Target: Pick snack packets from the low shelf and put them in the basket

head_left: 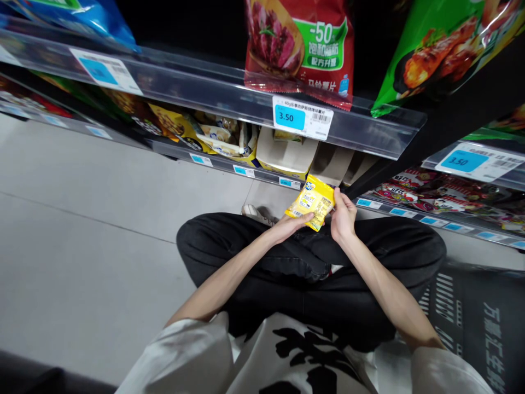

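With our left hand [289, 225] we clamp the lower edge of a yellow packet [312, 198], thumb on top; our right hand [343, 216] seems to pinch its right edge, fingertips partly hidden. Beyond both hands sits a cardboard box [283, 158], with a red bag [301, 52] higher up.

Premises: a shop, snack aisle. Above your hands [343, 216], a shelf edge [197, 90] carrying a red bag of potato crisps [299, 54] and, to its right, a green bag [443, 54]. Under the red bag, a price label [302, 117] marked 3.50. Just beyond your hands, open display boxes [283, 156] on a low shelf. To their right, rows of packets [443, 191] above blue-and-white tags [432, 221].
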Tool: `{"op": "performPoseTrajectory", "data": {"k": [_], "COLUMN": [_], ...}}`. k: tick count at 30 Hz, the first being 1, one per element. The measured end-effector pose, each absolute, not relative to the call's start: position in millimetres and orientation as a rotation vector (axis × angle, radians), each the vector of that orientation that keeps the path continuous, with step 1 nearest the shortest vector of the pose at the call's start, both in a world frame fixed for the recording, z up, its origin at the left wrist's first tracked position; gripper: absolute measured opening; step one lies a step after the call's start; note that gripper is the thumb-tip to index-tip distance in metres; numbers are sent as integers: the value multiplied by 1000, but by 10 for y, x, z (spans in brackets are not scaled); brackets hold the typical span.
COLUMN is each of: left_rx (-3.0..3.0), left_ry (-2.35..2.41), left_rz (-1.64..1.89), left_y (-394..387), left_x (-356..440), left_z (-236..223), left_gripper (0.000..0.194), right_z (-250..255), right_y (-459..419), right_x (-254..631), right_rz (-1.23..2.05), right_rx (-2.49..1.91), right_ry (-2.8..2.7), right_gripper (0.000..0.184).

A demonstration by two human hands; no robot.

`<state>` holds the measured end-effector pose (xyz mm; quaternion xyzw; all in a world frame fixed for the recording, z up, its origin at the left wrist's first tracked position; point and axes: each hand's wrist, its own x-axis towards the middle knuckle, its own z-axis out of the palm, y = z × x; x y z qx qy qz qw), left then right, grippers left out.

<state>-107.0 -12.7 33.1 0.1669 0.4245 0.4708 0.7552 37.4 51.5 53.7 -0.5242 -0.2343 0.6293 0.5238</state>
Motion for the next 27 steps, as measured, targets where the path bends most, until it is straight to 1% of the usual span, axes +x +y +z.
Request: {"op": "performPoseTrajectory", "data": {"k": [7, 9, 11, 13, 14, 16, 17, 19, 22, 27], "left_rx": [420, 469, 565, 740, 851, 1090, 1207, 1423, 1696, 1935], "left_ry": [923, 953, 1039, 1176, 1256, 1428, 1513, 1645, 1690, 1603], "left_rz": [1005, 1022, 1091, 1166, 1193, 1240, 1271, 1338, 1402, 1453], "left_y": [-130, -133, -131, -121, -114, -103, -101, -106, -135, -188], "left_x": [-1075, -1072, -1071, -1075, -1080, -1097, -1108, -1136, -1173, -1177], "left_z": [322, 294, 249, 194, 167, 123, 109, 96, 104, 115], "left_gripper": [72, 75, 77, 68, 60, 45, 41, 42, 42, 28], "right_z": [493, 473, 463, 481, 503, 565, 599, 655, 672, 575], "right_y": [523, 540, 557, 558, 549, 512, 488, 445, 427, 491], "right_x": [374, 378, 387, 397, 399, 395, 389, 372, 349, 352], "right_rz": [1506, 1428, 1274, 1202, 1246, 1459, 1571, 1704, 1736, 1727], "right_rx": [-1278, -1285, -1305, -1303, -1286, -1207, -1158, -1096, -1127, -1229], "right_ry": [-583, -602, -642, -701, -737, -821, -862, -923, -888, -578], "right_gripper": [44, 44, 46, 42, 40, 39, 42, 48, 50, 44]}}
